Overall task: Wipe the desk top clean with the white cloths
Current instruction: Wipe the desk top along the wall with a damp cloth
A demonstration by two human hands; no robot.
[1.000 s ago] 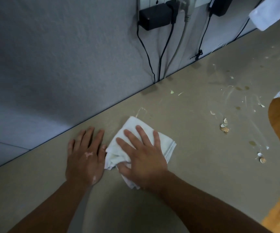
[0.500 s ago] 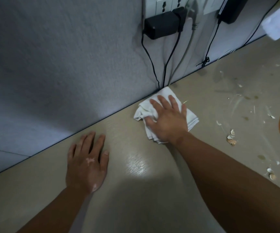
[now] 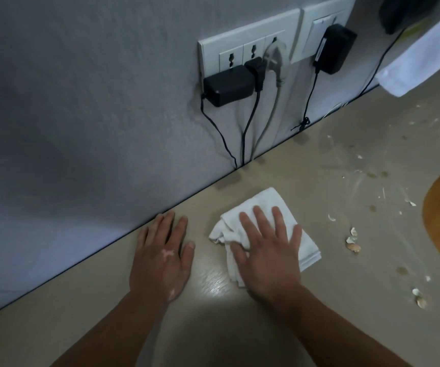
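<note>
No text can be read — the label on the black adapter [image 3: 333, 50] is blurred.

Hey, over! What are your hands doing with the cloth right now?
Right hand flat on white cloth. Left hand flat on desk. Shell bits ahead.

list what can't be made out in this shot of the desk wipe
1. Head view: the part of the white cloth under the right hand is hidden, so any dirt it has picked up can't be seen.
2. The second white cloth and the dark object above it are cut off by the top right edge.
3. The cords drop behind the desk; their ends are hidden.
4. The debris bits are too small to identify.
</note>
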